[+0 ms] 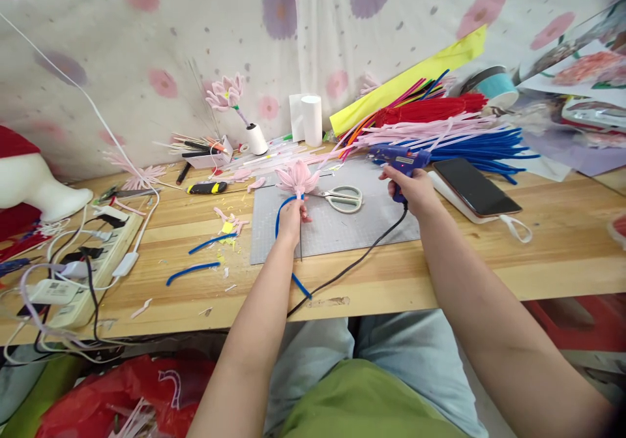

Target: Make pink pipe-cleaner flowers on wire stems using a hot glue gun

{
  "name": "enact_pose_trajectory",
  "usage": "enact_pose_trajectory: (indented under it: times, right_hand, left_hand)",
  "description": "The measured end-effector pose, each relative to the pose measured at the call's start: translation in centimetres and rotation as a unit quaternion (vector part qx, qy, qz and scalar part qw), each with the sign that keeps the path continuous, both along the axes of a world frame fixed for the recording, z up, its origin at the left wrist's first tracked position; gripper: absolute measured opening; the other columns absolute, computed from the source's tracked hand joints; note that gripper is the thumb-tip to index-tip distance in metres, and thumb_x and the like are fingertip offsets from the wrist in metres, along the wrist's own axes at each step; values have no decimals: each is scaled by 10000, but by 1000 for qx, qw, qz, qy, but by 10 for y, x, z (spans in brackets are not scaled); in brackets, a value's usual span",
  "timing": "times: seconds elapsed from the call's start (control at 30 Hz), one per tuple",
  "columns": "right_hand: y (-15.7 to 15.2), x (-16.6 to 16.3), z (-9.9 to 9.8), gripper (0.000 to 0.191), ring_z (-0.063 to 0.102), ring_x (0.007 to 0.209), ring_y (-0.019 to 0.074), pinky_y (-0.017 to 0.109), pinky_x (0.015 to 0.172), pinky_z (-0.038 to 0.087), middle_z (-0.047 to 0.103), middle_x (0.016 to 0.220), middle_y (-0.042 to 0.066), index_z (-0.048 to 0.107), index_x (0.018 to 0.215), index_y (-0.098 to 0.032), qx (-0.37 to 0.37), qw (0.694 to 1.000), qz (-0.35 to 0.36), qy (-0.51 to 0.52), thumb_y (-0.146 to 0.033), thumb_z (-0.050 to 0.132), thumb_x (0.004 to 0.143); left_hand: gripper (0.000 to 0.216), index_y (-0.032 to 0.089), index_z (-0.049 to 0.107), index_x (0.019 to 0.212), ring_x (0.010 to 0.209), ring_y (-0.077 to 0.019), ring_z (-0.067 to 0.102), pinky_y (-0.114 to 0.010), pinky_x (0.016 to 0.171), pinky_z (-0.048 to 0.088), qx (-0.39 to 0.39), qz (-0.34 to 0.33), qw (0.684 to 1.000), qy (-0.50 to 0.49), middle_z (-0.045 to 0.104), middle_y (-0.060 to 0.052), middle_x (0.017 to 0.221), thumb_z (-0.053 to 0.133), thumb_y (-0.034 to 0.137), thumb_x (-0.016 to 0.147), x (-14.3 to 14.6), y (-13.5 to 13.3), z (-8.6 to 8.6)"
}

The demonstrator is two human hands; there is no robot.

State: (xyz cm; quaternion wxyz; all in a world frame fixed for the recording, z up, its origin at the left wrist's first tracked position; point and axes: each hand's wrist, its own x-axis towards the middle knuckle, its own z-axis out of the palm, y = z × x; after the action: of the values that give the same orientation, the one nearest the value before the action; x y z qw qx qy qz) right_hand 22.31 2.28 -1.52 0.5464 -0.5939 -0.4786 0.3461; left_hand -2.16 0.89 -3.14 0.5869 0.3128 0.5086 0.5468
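My left hand (292, 219) pinches the stem of a pink pipe-cleaner flower (297, 178), its petals upright above the fingers. A long blue pipe cleaner (277, 219) curls round beside that hand, and a thin dark stem points down below it. In my right hand (413, 189) is a blue hot glue gun (400, 158), its nozzle pointing left and its black cord trailing down to the table edge. Scissors (343, 199) with pale handles lie between the hands on the grey cutting mat (332, 233).
Bundles of blue pipe cleaners (479, 151) and red ones (430, 110) lie at the back right, near a phone (476, 187). A power strip (100, 265) with tangled cables sits left. A yellow-black utility knife (207, 188) and blue pieces (193, 272) lie left of the mat.
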Motion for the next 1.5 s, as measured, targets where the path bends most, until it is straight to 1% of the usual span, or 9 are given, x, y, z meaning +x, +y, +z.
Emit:
enact_pose_trajectory:
  times: [0.13,0.27,0.37,0.5,0.6,0.77,0.93,1.13,1.5]
  right_hand:
    - [14,9,-15,418,575,609,189,309,550,431,643,728,105,638,793,-143,-81,976,-134,-149,-544,570,693]
    - [23,3,-25,505,611,861,307,396,714,445,661,864,167,650,874,-133,-125,930,-109,-328,-593,564,684]
    - [23,-2,-24,556,591,918,327,419,742,433,648,927,179,627,930,-140,-122,917,-85,-370,-634,526,695]
    - [7,0,-9,605,539,983,333,418,767,416,612,991,164,549,988,-158,-89,916,-122,-371,-632,618,618]
    - [-13,3,12,507,520,972,335,398,735,396,588,986,172,506,911,-181,-76,911,-127,-384,-561,672,620]
    - [-27,-26,36,305,523,668,193,316,585,331,608,730,67,499,689,-214,-53,940,13,-337,-491,623,705]
    - [-11,-93,16,228,509,608,128,253,560,318,610,673,10,578,680,-186,-31,949,188,-252,-410,601,711]
    - [-1,-138,-2,214,561,639,131,240,561,337,651,714,16,600,706,-182,-63,951,191,-236,-394,574,722]
    - [-1,-151,-5,114,609,660,156,239,597,400,670,640,19,621,639,-187,-67,964,149,-208,-263,543,675]
  left_hand:
    - [252,106,604,803,405,-33,349,-157,413,368,-22,-4,998,-61,422,42,567,376,213,794,-2,0,5]
    - [203,111,610,792,399,-18,329,-145,415,357,-44,3,997,-70,409,49,573,436,212,823,-3,-1,5]
    - [166,110,613,770,407,-8,330,-135,430,369,-51,6,995,-89,411,48,575,477,186,826,-3,-2,4]
    - [181,100,615,754,412,-8,343,-146,451,407,-48,11,993,-106,417,41,575,459,138,838,-3,-1,3]
    - [203,99,617,754,419,-10,362,-155,492,444,-52,13,992,-117,424,39,576,438,125,844,-2,-1,3]
    - [269,99,618,737,415,-21,360,-174,483,452,-67,18,989,-131,419,33,566,429,233,873,-1,0,6]
    - [166,113,620,761,421,-11,341,-146,483,446,-50,14,992,-114,390,53,565,533,234,834,-1,0,5]
    - [200,124,562,685,436,-19,364,-138,470,431,-41,26,993,-112,415,51,537,522,247,837,0,1,1]
    - [150,111,566,642,430,-25,372,-159,477,424,-39,44,994,-87,405,58,491,545,167,780,5,4,-3]
